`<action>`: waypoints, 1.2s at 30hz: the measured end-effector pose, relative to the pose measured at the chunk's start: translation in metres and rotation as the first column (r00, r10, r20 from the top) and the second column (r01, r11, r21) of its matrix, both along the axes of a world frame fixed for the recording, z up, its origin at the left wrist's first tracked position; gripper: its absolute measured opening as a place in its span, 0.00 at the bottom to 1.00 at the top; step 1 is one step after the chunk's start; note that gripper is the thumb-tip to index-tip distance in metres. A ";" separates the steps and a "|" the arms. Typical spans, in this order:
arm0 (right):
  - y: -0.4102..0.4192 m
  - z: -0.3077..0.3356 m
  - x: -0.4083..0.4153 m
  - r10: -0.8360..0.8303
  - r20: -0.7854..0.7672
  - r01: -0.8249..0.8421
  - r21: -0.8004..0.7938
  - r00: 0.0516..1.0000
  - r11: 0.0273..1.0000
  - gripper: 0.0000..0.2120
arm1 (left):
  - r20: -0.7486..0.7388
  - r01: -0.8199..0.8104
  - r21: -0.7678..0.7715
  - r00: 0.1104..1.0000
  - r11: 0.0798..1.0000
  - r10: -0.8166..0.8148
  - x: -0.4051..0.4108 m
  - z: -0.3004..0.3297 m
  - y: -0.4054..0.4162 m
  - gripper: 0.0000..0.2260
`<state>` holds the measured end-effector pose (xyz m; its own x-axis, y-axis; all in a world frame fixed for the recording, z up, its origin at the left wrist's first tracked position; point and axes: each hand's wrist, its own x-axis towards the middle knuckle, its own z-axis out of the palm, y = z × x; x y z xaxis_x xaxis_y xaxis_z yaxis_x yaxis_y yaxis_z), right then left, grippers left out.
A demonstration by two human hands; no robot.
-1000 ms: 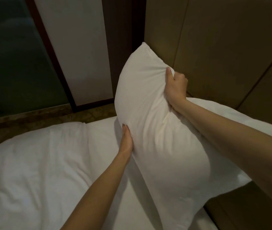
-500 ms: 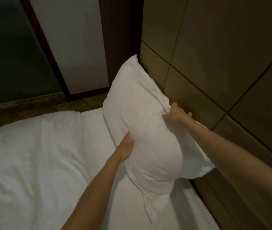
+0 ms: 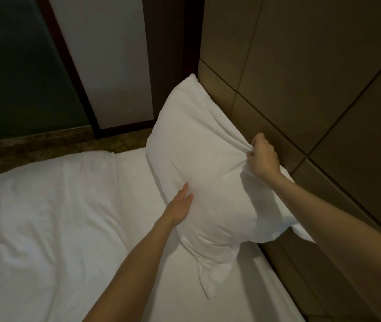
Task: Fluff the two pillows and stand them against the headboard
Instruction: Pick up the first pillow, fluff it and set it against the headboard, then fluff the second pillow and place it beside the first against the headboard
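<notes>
Pillow now lower than before, leaning on headboard, long axis along it, corner up-left; right hand pinches its top edge; left hand flat, fingers spread, against its front.

This is a bedroom, with the plain, fitted look of a hotel room. A bed made up in a white sheet fills the lower part of the view, with a rumpled white duvet spread over its left side and a white pillow leaning on a padded headboard of large tan panels with dark seams. Beyond the bed edge lies patterned carpet. Behind it stand a dark wooden frame, a pale wall panel and a dark glass pane.
</notes>
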<state>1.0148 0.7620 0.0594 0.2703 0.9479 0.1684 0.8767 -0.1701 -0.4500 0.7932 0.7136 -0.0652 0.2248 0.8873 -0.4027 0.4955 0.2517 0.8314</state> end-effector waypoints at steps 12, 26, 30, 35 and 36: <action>-0.075 -0.036 0.045 0.204 0.199 -0.092 -0.460 0.959 0.883 0.29 | -0.029 -0.158 0.066 0.987 0.985 0.161 -0.029 0.045 -0.050 0.22; -0.211 -0.024 0.021 0.278 0.059 -0.283 0.127 0.959 0.951 0.14 | 0.114 -0.296 0.128 0.953 0.947 0.282 -0.040 0.142 -0.147 0.16; -0.246 0.015 -0.010 0.290 -0.218 -0.224 0.283 0.932 0.933 0.10 | 0.214 -0.355 0.163 0.924 0.920 0.318 -0.044 0.176 -0.188 0.14; -0.301 0.049 -0.052 0.270 -0.528 -0.138 0.276 0.805 0.951 0.08 | 0.213 -0.395 0.222 0.912 0.891 0.351 -0.072 0.206 -0.252 0.14; -0.310 0.053 -0.058 0.267 -0.582 -0.126 0.271 0.768 0.954 0.09 | 0.210 -0.400 0.232 0.911 0.887 0.356 -0.078 0.209 -0.263 0.14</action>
<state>0.9565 0.4519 0.1125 0.1937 0.9541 0.2285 0.4118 0.1323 -0.9016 0.7150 0.4505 0.1440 -0.1085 0.9856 -0.1298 0.2644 0.1544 0.9520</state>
